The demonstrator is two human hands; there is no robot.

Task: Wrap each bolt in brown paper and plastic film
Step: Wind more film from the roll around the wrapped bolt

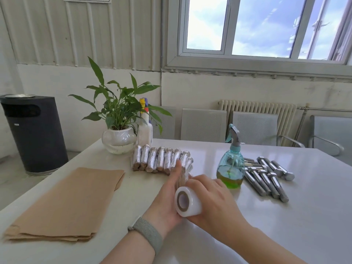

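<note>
White film roll (187,201) held in my right hand (213,201), fingers curled over it; my left hand (168,195) supports the bolt in progress (183,177), already papered, with film stretched around it, though how the fingers close behind it I cannot tell. Beyond, touching the current piece, a row of finished wrapped bolts (162,159) lies side by side on the table (304,216). To the right, past the spray bottle (231,168), a pile of bare bolts (266,176) awaits wrapping. Brown paper sheets (64,202) remain stacked at left. By my judgement, roughly half the task is complete
</note>
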